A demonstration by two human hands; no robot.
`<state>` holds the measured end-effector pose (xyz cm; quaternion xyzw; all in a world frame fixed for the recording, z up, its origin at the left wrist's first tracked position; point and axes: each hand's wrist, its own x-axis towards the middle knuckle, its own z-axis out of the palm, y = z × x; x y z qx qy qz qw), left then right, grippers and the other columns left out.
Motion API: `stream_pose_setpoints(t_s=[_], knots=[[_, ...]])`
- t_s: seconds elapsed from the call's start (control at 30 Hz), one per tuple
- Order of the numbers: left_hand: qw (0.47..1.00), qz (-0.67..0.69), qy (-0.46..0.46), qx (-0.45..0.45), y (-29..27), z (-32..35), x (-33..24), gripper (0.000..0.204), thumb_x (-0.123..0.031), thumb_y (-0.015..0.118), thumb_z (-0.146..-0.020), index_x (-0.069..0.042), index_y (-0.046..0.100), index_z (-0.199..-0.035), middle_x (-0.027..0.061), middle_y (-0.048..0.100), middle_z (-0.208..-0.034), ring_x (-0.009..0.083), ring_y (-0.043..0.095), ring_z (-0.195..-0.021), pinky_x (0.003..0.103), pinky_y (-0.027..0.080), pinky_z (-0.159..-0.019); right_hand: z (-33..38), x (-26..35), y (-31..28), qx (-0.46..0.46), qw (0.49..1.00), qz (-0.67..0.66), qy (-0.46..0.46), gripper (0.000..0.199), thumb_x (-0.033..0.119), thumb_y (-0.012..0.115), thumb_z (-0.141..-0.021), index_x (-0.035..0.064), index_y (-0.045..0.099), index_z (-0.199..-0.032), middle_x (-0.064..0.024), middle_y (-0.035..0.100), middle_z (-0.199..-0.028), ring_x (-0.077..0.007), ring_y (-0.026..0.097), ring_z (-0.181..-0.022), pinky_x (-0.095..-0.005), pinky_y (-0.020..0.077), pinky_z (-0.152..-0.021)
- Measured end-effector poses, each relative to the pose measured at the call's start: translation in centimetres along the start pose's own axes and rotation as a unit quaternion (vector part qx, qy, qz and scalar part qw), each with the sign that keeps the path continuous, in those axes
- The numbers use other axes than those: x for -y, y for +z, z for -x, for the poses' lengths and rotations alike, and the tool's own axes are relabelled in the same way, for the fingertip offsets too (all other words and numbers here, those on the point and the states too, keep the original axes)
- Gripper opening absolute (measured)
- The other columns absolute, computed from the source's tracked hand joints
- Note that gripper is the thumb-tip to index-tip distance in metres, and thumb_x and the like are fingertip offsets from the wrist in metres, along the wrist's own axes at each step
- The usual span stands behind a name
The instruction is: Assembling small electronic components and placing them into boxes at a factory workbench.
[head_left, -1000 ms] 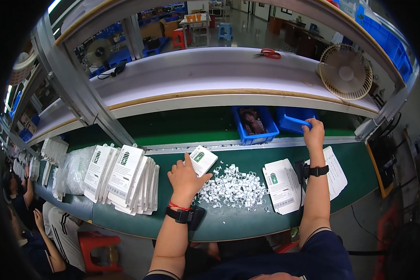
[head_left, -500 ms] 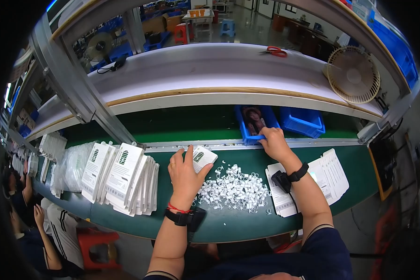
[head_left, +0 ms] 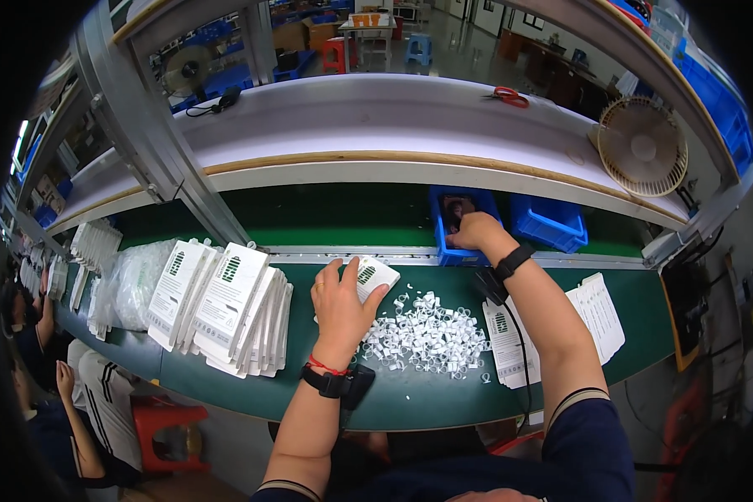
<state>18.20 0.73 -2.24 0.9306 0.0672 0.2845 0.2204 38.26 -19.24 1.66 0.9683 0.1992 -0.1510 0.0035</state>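
Observation:
My left hand (head_left: 340, 304) lies on a small white card package (head_left: 374, 275) with a green mark, pressing it flat on the green table. Just right of it is a heap of small white plastic clips (head_left: 427, 335). My right hand (head_left: 470, 232) reaches into the nearer blue bin (head_left: 440, 244) at the back of the table; its fingers curl over dark parts inside, and whether they grip one is hidden. A second blue bin (head_left: 549, 222) stands to its right.
A fanned stack of white packages (head_left: 226, 305) lies at my left, with clear bags (head_left: 138, 280) beyond. Printed sheets (head_left: 598, 314) lie at the right. A fan (head_left: 642, 146) and red scissors (head_left: 508, 96) are on the upper shelf. Another person sits at lower left.
My right hand has moved left from the right-hand blue bin to the left-hand blue bin. My left hand stays on the white package.

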Motion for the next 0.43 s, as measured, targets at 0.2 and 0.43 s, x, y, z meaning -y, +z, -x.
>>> stream_pose_setpoints(t_s=[0.2,0.43], knots=[[0.999,0.042,-0.001,-0.007,-0.2,0.1,0.2,0.05,-0.028,0.071,-0.074,0.001,0.058,-0.112,0.0209,0.05,-0.116,0.0361,0.045,-0.109,0.046,0.035,-0.091,0.3,0.9,-0.1,-0.053,0.991,-0.094,0.081,0.074,0.05,0.065,-0.067,-0.0014,0.055,-0.119,-0.0196,0.064,-0.102,-0.0343,0.063,-0.091,-0.0364,0.0493,-0.082],[0.98,0.181,0.05,-0.064,0.2,-0.4,0.2,0.044,-0.026,0.071,-0.073,0.0,0.061,-0.107,0.015,0.053,-0.113,0.0334,0.049,-0.104,0.045,0.036,-0.09,3.8,0.9,-4.7,-0.065,0.992,-0.057,0.097,0.07,0.051,0.065,-0.064,0.0073,0.06,-0.118,-0.0268,0.059,-0.11,-0.0315,0.059,-0.102,-0.0345,0.0453,-0.091]])
